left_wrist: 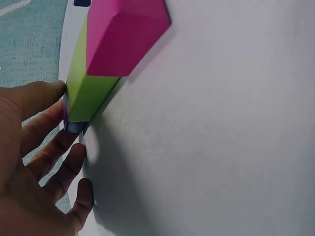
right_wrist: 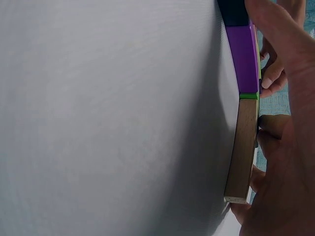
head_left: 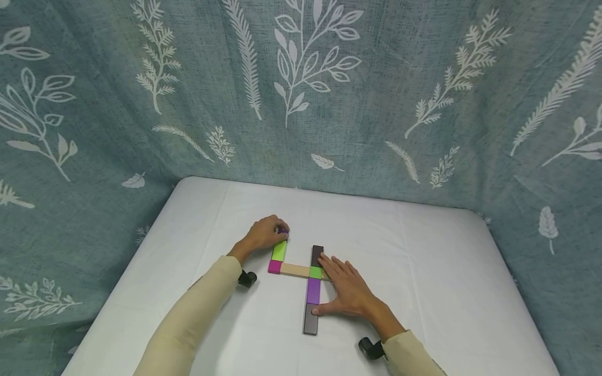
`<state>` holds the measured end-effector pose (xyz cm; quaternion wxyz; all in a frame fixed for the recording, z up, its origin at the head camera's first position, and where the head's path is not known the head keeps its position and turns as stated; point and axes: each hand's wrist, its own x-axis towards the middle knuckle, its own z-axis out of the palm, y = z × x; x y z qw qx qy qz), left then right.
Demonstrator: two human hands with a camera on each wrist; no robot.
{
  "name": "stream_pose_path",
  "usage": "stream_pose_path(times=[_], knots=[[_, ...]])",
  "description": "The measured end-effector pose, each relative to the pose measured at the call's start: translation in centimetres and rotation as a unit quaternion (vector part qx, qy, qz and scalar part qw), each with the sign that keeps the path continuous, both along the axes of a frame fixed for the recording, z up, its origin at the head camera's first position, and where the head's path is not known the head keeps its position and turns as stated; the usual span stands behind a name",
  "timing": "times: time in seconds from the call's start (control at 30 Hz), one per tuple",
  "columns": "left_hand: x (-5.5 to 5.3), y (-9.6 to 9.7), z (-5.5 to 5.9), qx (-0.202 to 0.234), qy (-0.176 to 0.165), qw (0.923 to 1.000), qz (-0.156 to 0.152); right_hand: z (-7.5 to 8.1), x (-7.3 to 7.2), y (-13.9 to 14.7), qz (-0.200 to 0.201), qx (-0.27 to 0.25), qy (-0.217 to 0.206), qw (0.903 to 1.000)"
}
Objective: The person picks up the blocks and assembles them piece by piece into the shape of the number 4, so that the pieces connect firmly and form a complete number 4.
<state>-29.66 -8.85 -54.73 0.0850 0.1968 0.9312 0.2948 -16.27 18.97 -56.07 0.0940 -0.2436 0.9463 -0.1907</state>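
My left hand (head_left: 263, 233) pinches a small purple block (head_left: 283, 230) at the far end of a lime-green block (head_left: 279, 251). The lime block meets a magenta block (head_left: 275, 267), and a tan wooden block (head_left: 294, 270) links that to a green block (head_left: 315, 272). A black block (head_left: 317, 256), a purple block (head_left: 313, 291) and a dark grey block (head_left: 310, 319) line up with the green one. My right hand (head_left: 350, 290) lies spread, fingertips at the black block and thumb on the grey one. Beneath it, another wooden block (right_wrist: 243, 152) shows in the right wrist view.
The blocks lie flat on a white-covered table (head_left: 423, 261). A blue-green curtain with white leaf prints (head_left: 376, 104) hangs behind the table and along both sides. Each wrist carries a small black camera (head_left: 370, 349).
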Motion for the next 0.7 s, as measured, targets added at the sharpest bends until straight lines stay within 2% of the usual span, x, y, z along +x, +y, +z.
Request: stream_pose_path(times=[0.7], knots=[[0.21, -0.04, -0.17, 0.001, -0.003, 1.0000, 0.009, -0.06, -0.04, -0.05, 0.001, -0.005, 0.002, 1.0000]])
